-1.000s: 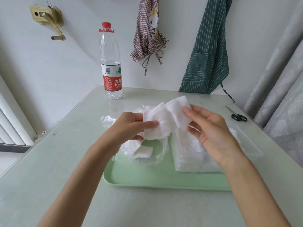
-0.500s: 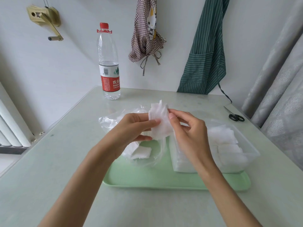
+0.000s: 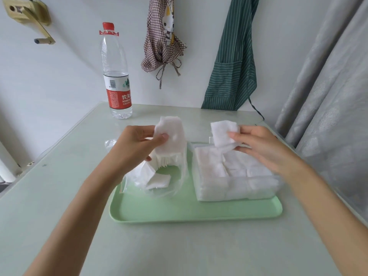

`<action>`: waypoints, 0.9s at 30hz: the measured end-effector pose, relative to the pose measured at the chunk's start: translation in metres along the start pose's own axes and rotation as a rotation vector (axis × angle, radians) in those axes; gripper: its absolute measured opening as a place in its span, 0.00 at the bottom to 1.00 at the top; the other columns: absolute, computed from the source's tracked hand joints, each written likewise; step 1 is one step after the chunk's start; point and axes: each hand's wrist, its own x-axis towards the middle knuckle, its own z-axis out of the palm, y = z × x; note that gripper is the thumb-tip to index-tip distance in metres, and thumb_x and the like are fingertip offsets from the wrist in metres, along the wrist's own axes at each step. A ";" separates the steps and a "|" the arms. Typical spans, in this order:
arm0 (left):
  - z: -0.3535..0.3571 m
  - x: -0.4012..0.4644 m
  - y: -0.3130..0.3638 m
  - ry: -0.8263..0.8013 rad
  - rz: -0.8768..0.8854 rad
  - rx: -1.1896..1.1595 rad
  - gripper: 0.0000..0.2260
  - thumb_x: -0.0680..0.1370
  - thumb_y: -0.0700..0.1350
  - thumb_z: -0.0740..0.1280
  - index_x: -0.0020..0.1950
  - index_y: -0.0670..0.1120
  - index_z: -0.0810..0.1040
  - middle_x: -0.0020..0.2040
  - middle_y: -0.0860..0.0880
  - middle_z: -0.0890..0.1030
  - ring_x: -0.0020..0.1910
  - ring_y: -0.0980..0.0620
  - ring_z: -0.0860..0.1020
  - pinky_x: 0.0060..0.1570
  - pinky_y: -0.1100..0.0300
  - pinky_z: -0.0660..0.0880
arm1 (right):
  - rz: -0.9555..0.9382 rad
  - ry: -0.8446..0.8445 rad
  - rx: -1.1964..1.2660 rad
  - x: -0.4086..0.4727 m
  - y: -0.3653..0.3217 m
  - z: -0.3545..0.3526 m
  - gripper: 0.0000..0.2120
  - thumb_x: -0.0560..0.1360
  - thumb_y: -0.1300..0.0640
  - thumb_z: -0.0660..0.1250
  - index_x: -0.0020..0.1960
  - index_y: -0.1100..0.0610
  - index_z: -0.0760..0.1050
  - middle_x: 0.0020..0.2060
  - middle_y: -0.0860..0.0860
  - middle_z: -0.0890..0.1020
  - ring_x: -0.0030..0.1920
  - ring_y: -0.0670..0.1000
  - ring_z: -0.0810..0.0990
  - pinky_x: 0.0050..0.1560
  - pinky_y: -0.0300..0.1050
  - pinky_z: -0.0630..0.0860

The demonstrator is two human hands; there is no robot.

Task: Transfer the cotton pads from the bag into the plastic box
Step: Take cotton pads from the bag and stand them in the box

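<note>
Head view: the left hand (image 3: 137, 144) pinches a stack of white square cotton pads (image 3: 170, 136) above the crumpled clear plastic bag (image 3: 159, 182). The right hand (image 3: 258, 144) pinches a single white cotton pad (image 3: 224, 134) over the pad-filled clear plastic box (image 3: 237, 188) on the pale green tray (image 3: 195, 212) on the desk (image 3: 59, 196).

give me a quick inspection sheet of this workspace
surface: pale table bearing a green tray
job's things: plastic box on the tray, nearly full of cotton pads; clear bag beside it with a few pads left
clutter: water bottle at the back
grippers: left hand pinches a stack of pads above the bag; right hand pinches one pad over the box
cables: nothing seen
surroundings: checked cloth and green striped apron on the wall, grey curtain on the right
</note>
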 end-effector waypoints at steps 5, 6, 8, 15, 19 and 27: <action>0.007 0.002 -0.006 -0.048 -0.008 0.023 0.07 0.77 0.44 0.67 0.44 0.57 0.81 0.36 0.64 0.83 0.31 0.68 0.76 0.26 0.72 0.71 | 0.151 -0.261 -0.451 0.012 0.001 -0.043 0.12 0.76 0.63 0.66 0.59 0.56 0.75 0.47 0.47 0.83 0.47 0.43 0.81 0.47 0.33 0.77; 0.007 0.002 -0.006 -0.051 -0.005 0.026 0.07 0.77 0.44 0.67 0.44 0.57 0.81 0.36 0.64 0.83 0.31 0.68 0.76 0.26 0.72 0.71 | 0.164 -0.291 -0.466 0.012 0.000 -0.047 0.12 0.76 0.63 0.66 0.59 0.57 0.74 0.48 0.48 0.83 0.47 0.44 0.80 0.44 0.32 0.76; 0.008 0.002 -0.006 -0.045 0.002 0.027 0.07 0.76 0.44 0.67 0.44 0.57 0.81 0.38 0.63 0.83 0.31 0.68 0.76 0.26 0.72 0.71 | 0.171 -0.340 -0.507 0.012 -0.001 -0.051 0.10 0.77 0.63 0.65 0.57 0.56 0.73 0.47 0.48 0.83 0.48 0.47 0.80 0.44 0.32 0.76; 0.013 0.000 -0.004 -0.059 0.000 0.029 0.07 0.77 0.44 0.67 0.44 0.56 0.81 0.35 0.60 0.83 0.28 0.66 0.75 0.25 0.72 0.70 | 0.120 -0.506 -0.792 0.010 0.008 -0.039 0.09 0.77 0.58 0.67 0.56 0.50 0.80 0.54 0.44 0.82 0.47 0.39 0.78 0.52 0.29 0.72; 0.019 -0.003 -0.002 -0.068 -0.014 0.010 0.08 0.77 0.43 0.67 0.42 0.56 0.81 0.32 0.61 0.82 0.26 0.63 0.72 0.25 0.72 0.69 | 0.003 -0.459 -0.792 0.012 0.017 -0.033 0.06 0.71 0.58 0.73 0.46 0.49 0.82 0.43 0.46 0.85 0.37 0.39 0.78 0.48 0.38 0.75; 0.045 0.002 0.013 -0.104 -0.079 -0.030 0.06 0.76 0.46 0.68 0.45 0.57 0.81 0.40 0.59 0.84 0.39 0.58 0.76 0.29 0.71 0.71 | -0.138 -0.268 -0.968 0.007 0.018 -0.039 0.06 0.63 0.46 0.77 0.38 0.44 0.84 0.30 0.41 0.79 0.31 0.41 0.74 0.35 0.36 0.70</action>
